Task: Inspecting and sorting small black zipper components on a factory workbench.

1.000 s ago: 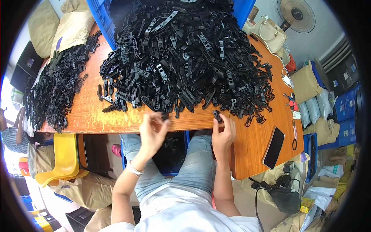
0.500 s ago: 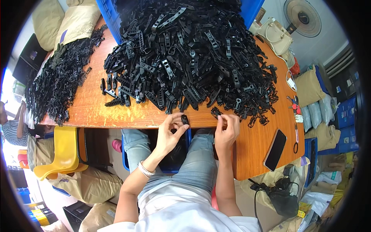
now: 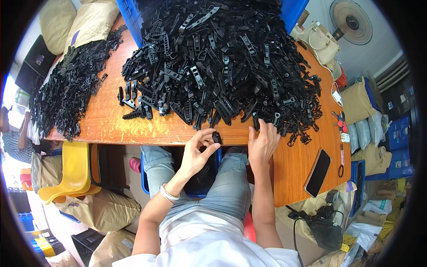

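Over the table's front edge, my left hand [image 3: 198,150] pinches a small black plastic part [image 3: 216,137] between thumb and fingers. My right hand [image 3: 263,143] reaches to the near edge of a large heap of black plastic parts [image 3: 209,75]. A narrow black part [image 3: 255,120] stands between its thumb and index fingertips; the other fingers are stretched forward. The heap's parts are long, slotted clip-like pieces, and several lie loose at its left front.
A blue bin [image 3: 129,20] lies behind the heap. Smaller black parts [image 3: 66,89] cover the table's left end. To the right are a phone [image 3: 317,172], scissors [image 3: 341,162] and a white handbag [image 3: 319,42]. A yellow chair [image 3: 73,171] stands at left; a blue tub [image 3: 143,178] is between my legs.
My right hand has moved slightly forward and to the right, to the heap's edge, and its fingers have straightened. The part in my left hand has turned a little.
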Available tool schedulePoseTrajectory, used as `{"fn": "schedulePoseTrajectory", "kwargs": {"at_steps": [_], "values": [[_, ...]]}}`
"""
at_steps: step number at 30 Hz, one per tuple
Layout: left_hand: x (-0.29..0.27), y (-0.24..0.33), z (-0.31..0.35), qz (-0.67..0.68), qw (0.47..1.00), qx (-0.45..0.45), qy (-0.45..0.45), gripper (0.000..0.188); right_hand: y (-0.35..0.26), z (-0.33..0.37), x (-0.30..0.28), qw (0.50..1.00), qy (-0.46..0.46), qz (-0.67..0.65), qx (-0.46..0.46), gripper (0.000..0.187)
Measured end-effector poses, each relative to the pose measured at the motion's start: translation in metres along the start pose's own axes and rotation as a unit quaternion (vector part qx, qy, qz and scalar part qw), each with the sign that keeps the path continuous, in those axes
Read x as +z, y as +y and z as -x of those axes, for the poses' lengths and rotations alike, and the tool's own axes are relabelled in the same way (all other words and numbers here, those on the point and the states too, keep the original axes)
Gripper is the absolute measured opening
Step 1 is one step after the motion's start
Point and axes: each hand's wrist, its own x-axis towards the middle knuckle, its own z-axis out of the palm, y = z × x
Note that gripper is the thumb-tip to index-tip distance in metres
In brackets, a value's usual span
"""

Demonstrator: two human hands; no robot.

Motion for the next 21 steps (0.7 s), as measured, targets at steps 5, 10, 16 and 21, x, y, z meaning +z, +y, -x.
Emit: {"fn": "schedulePoseTrajectory", "kwargs": {"at_steps": [5,10,16,21], "values": [[0.000,-0.001,0.000,0.030,0.999,-0.016,0.004,0.043,0.000,-0.001,0.002,0.993,0.040,-0.107,-0.029,0.018],[0.007,0.009,-0.007,0.001,0.997,0.023,-0.067,0.049,0.000,0.007,0.008,0.979,0.017,-0.202,-0.027,0.017],[0.030,0.023,-0.033,-0.083,0.984,-0.024,-0.154,0.051,0.001,0.007,0.009,0.972,0.009,-0.231,-0.041,0.016],[0.037,0.018,-0.038,-0.103,0.984,0.026,-0.144,0.049,-0.002,0.007,0.005,0.967,0.027,-0.254,-0.017,0.015]]}}
